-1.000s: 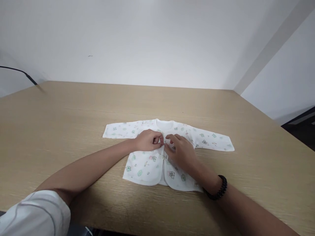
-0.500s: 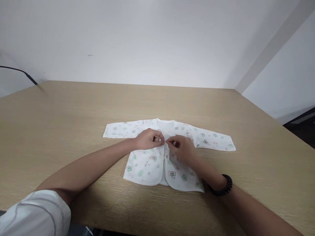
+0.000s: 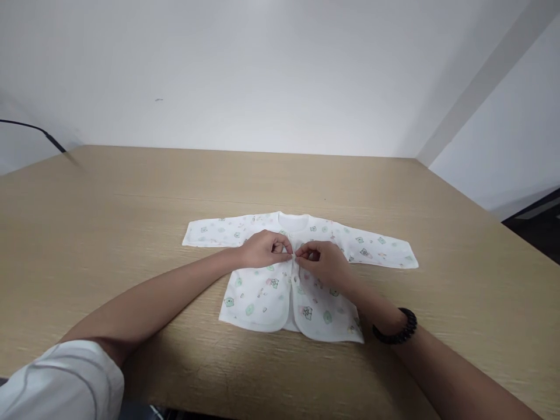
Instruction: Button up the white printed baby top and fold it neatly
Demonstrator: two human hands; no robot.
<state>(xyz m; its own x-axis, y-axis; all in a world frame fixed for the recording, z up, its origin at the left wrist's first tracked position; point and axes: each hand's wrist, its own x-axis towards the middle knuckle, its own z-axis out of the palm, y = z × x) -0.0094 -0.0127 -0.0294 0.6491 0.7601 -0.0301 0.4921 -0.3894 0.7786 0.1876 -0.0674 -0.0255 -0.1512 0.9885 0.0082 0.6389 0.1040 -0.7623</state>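
A small white baby shirt [image 3: 258,297] with a green and pink animal print lies spread on the table, its sleeves stretched out to both sides and its collar away from me. My left hand [image 3: 266,248] pinches one front edge at the middle of the chest. Facing it, my right hand [image 3: 324,262] pinches the other front edge, the fingertips of both hands nearly touching. Whatever fastener sits between the fingers is too small to make out. Below the hands the two front panels part towards the rounded hem.
The wooden table [image 3: 131,181] reaches back to a white wall [image 3: 280,76]. A black cable [image 3: 52,140] comes in at the far left. Beyond the table's right edge stands a dark object [image 3: 538,221]. On my right wrist is a black coiled band [image 3: 409,326].
My right hand has shifted very slightly, its fingers still pinched at the shirt's front edge. The left hand and the shirt stay almost where they were.
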